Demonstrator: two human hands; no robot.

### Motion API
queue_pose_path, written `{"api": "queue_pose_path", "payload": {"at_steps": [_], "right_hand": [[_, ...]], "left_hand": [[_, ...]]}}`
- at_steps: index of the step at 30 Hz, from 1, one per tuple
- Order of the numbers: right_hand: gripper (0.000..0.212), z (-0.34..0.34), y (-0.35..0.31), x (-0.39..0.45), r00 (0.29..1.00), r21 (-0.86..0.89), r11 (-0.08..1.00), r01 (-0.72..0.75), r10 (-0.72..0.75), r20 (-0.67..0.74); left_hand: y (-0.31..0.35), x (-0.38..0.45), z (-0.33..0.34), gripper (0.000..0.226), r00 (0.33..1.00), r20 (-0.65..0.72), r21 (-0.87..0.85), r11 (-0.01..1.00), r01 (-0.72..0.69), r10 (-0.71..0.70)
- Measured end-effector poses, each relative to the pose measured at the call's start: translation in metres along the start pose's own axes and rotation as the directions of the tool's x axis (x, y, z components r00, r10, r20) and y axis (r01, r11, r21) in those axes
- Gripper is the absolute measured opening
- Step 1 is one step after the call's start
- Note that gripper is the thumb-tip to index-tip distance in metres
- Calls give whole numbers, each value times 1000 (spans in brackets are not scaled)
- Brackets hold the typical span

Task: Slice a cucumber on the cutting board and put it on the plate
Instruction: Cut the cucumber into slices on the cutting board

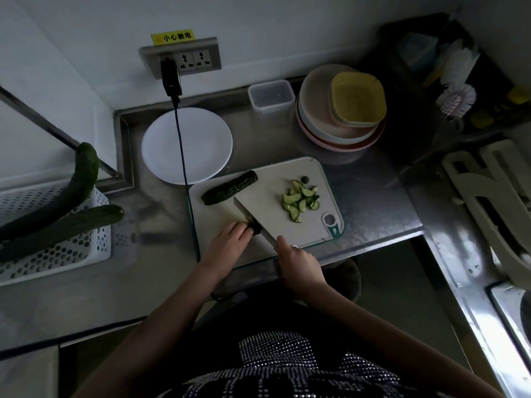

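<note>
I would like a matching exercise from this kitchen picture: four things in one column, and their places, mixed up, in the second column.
Things:
1. round white plate
2. pile of pale green cucumber slices
3. two long dark whole cucumbers
4. square yellow dish

Places:
A. in the white perforated basket
B. on top of the stack of round pastel plates
C. on the steel counter, beyond the grey cutting board
D. on the right part of the cutting board

Pairs: 1-C, 2-D, 3-A, 4-B

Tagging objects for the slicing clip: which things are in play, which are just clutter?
In play: left hand holding cucumber end; right hand gripping knife; cutting board; slices; cucumber half; white plate.

Clutter: basket, bowl stack, clear container, brush.
</note>
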State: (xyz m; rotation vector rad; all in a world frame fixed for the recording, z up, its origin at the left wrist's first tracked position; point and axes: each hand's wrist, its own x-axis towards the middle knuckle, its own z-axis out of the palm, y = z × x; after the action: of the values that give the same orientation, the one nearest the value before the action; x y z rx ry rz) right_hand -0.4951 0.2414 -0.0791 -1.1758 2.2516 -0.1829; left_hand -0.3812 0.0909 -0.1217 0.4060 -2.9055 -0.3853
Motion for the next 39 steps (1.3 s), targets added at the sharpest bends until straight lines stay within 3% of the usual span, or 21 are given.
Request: {"api": "queue_pose_path", "payload": {"at_steps": [5, 10, 12, 15, 19, 22, 34, 39], "right_hand": [[12, 4, -2, 4, 998, -45, 998, -48, 50, 36], [16, 6, 0, 3, 998, -91, 994, -53, 55, 17], [23, 1, 4, 3, 996, -122, 988, -91, 89, -16], [17, -9, 12, 3, 984, -16, 987, -158, 156, -85], [15, -7, 3, -4, 997, 61, 996, -59, 61, -40], [19, -2, -2, -3, 1000, 47, 999, 3, -2, -19], [18, -4, -5, -2, 1000, 30, 999, -21, 21, 13], [14, -2, -6, 0, 998, -25, 999, -43, 44, 47]], "left_hand": [[-2, 0, 1, 37, 1000, 1, 23, 1000, -3, 3], [-2, 0, 1, 38, 1000, -9, 31, 999, -18, 18], [-2, -1, 0, 27, 1000, -8, 19, 1000, -13, 13], [-3, -3, 1, 38, 1000, 1, -44, 999, 5, -5], [-3, 0, 1, 21, 999, -34, 0, 1000, -15, 15], [-3, -1, 2, 27, 1000, -27, 24, 1000, -3, 3], [-2, -1, 2, 25, 998, -52, 9, 1000, -16, 17], [-2, -2, 4, 45, 1000, -9, 4, 1000, 16, -16]]}}
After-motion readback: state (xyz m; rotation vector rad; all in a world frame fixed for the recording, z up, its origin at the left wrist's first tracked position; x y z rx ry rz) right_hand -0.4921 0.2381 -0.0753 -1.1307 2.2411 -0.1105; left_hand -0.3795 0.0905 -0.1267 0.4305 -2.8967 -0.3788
